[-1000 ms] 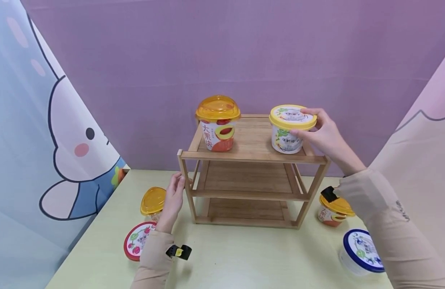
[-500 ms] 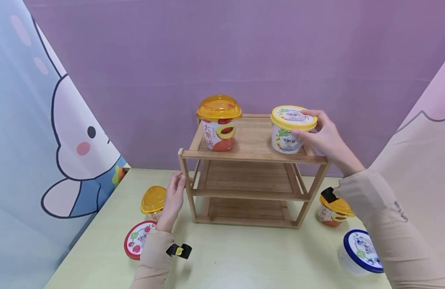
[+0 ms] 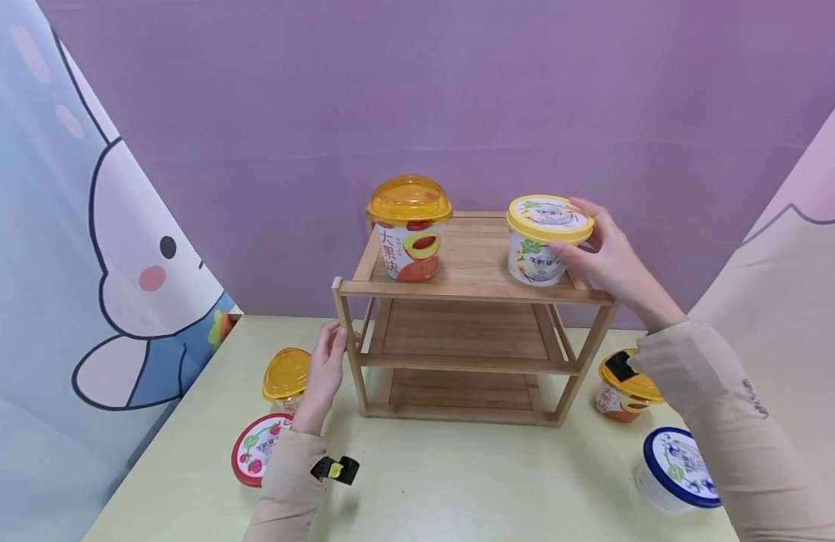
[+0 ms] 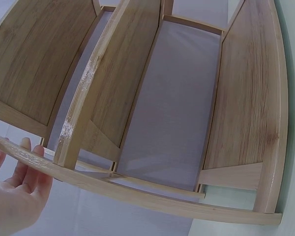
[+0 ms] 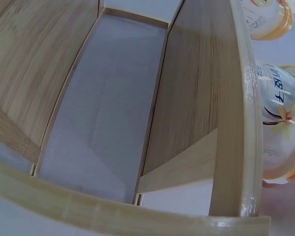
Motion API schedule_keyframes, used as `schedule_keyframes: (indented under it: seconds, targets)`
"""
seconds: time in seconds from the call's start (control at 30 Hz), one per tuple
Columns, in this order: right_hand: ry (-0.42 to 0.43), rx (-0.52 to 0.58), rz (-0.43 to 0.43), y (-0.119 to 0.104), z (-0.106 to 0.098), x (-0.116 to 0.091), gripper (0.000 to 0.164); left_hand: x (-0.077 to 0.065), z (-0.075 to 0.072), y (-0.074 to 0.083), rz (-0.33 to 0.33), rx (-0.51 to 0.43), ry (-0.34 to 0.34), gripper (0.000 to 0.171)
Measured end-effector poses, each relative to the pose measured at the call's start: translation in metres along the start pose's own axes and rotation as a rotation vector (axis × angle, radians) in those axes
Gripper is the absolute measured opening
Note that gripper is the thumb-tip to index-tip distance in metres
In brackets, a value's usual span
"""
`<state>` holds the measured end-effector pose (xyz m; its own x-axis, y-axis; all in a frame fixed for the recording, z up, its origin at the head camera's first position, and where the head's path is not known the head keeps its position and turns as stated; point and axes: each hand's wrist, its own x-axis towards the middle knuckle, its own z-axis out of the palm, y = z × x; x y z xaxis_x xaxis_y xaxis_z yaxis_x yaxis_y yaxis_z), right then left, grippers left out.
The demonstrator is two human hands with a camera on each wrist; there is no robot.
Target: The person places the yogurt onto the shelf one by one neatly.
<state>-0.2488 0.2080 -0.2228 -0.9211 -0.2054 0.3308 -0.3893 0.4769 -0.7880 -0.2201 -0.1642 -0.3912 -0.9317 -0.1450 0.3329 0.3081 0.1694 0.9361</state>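
A three-tier wooden rack point(image 3: 471, 293) stands on the table. On its top tier, at the right, sits a white tub point(image 3: 535, 260) with a yellow lid. My right hand point(image 3: 610, 252) holds this tub from the right, thumb at the near side and fingers at the far rim of the lid. The right wrist view shows the tub point(image 5: 278, 118) at its right edge. My left hand point(image 3: 327, 369) grips the rack's left side post; in the left wrist view its fingers point(image 4: 42, 184) curl behind the wood.
A fruit cup point(image 3: 410, 252) with an orange domed lid stands top left on the rack. Left of the rack are an orange-lidded cup point(image 3: 286, 374) and a red-lidded tub point(image 3: 257, 449). Right are another orange-lidded cup point(image 3: 627, 395) and a blue-lidded tub point(image 3: 681, 467). A purple cloth point(image 3: 417, 98) hangs behind.
My right fingertip has drawn back from the top of the yellow lid to its far rim. The tub, the rack and my left hand stay in place.
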Motion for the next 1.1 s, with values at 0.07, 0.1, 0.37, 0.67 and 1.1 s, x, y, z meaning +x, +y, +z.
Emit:
schedule_keyframes:
  seconds: [0.07,0.1,0.37,0.67,1.1]
  targets:
    - [-0.002,0.018,-0.013,0.0,0.0,-0.001,0.076,0.0,0.0,0.0,-0.004,-0.008,-0.003,0.033]
    - [-0.001,0.029,-0.022,0.001,-0.001,-0.002,0.077,0.0,0.0,0.0,-0.004,-0.012,-0.004,0.032]
    - [0.065,0.057,-0.06,0.006,-0.003,-0.013,0.072,0.0,0.0,0.0,0.006,-0.024,-0.012,0.033]
    - [0.15,0.043,-0.11,0.018,-0.008,-0.03,0.066,0.0,0.001,-0.001,0.013,0.012,-0.001,0.032]
    - [0.212,-0.077,-0.117,0.03,-0.013,-0.078,0.063,0.001,0.0,0.0,0.011,-0.011,-0.012,0.032]
